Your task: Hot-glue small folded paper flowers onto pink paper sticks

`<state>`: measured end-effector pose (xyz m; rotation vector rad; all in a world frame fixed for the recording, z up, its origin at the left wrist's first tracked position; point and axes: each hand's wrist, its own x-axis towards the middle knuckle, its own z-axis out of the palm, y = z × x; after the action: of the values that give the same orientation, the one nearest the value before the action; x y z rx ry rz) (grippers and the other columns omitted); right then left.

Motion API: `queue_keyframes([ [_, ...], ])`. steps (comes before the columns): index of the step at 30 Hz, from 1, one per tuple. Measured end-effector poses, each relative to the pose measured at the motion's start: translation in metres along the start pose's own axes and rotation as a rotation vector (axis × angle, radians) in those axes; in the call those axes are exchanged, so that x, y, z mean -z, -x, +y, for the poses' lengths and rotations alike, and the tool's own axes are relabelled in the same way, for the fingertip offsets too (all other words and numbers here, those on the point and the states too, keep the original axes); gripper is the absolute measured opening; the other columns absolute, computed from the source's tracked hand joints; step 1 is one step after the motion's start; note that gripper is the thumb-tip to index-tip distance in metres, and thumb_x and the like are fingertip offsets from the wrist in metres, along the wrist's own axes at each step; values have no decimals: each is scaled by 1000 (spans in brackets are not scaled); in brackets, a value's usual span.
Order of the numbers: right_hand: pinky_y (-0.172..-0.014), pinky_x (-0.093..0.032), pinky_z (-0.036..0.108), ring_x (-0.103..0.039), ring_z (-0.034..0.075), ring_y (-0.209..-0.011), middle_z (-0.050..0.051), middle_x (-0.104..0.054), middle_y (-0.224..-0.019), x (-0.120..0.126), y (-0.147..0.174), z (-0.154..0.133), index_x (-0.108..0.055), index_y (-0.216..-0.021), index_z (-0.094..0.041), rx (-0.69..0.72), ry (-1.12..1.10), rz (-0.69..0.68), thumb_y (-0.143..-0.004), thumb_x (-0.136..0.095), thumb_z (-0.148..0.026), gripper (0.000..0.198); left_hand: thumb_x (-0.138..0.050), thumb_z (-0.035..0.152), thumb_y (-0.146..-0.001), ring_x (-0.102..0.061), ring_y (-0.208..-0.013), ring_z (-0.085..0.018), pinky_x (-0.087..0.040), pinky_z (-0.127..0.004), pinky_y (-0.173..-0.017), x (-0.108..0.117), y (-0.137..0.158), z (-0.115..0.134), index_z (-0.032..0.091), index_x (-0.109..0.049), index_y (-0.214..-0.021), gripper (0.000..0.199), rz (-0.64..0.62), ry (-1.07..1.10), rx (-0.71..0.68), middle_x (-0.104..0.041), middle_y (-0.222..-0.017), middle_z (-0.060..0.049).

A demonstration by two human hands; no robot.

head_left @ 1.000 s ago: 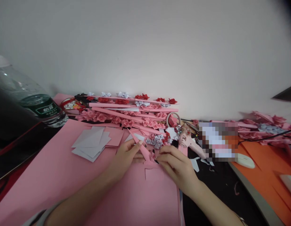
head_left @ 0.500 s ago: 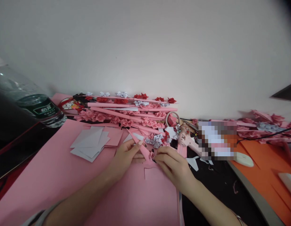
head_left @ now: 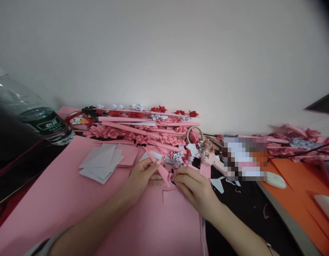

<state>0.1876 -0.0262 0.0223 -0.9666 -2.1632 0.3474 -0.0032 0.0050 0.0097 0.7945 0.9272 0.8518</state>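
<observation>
Between my hands is a pink paper flower (head_left: pixel 170 176) attached to or resting against a slim pink paper cone (head_left: pixel 159 167). My left hand (head_left: pixel 143 177) pinches the cone, thumb on top and fingers behind it. On the right side, the fingertips of my right hand (head_left: pixel 193 185) close on the flower's edge; they partly hide it. A small pink paper square (head_left: pixel 177 199) lies just below the flower, on the large pink sheet (head_left: pixel 143 227). White and red paper flowers (head_left: pixel 177 159) lie right behind my hands.
White paper squares (head_left: pixel 100 165) lie at left near a water bottle (head_left: pixel 47 121). Pink paper stems with flowers (head_left: pixel 138 131) are piled along the wall. A tape roll (head_left: pixel 195 136), a pink glue gun (head_left: pixel 215 161), a blurred-out patch and a white mouse (head_left: pixel 275 180) are at right.
Both hands keep nearly the same place and grip. The flower and the cone's lower end have turned slightly between my fingers.
</observation>
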Motion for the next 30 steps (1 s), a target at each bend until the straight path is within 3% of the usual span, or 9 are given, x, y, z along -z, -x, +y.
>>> queue_keyframes([
  [7,-82,-51,31,-59,18,-97,9,-59,-101,9,-2,2,-61,-102,-20,-40,3,188,-87,-52,-7,22,-61,43,-83,-68,-86,-21,-51,-33,-81,-1,1,4,18,-63,-89,26,63,-18,-133,-73,-88,-5],
  [11,-81,-49,30,-58,17,-93,8,-60,-98,12,-2,5,-60,-100,-20,-58,52,250,-86,-50,-4,24,-59,45,-84,-64,-89,-20,-48,-27,-75,1,2,4,19,-66,-86,27,133,-111,-208,-71,-92,-5],
  [15,-80,-48,31,-58,18,-91,7,-60,-96,16,-3,11,-60,-99,-20,-70,158,319,-86,-50,-4,23,-63,44,-81,-59,-76,-16,-46,-25,-72,5,1,4,19,-66,-78,26,261,-154,-273,-66,-78,-1],
  [21,-84,-48,37,-58,22,-97,9,-61,-101,30,-5,32,-59,-103,-20,-123,379,402,-85,-48,-8,24,-70,40,-75,-60,-66,-14,-49,-25,-66,6,0,7,20,-67,-80,22,291,-1,-295,-64,-73,2],
  [24,-86,-48,41,-57,25,-100,12,-60,-106,44,-6,46,-57,-105,-18,-225,477,375,-81,-48,-9,28,-74,38,-70,-65,-69,-16,-53,-28,-66,6,0,7,19,-67,-80,23,308,69,-286,-67,-78,-1],
  [30,-81,-48,46,-57,31,-92,13,-60,-96,73,10,64,-56,-103,-14,-556,701,155,-71,-53,-17,32,-79,34,-65,-70,-79,-21,-56,-29,-70,8,1,9,18,-72,-77,21,310,34,-266,-72,-80,-4],
])
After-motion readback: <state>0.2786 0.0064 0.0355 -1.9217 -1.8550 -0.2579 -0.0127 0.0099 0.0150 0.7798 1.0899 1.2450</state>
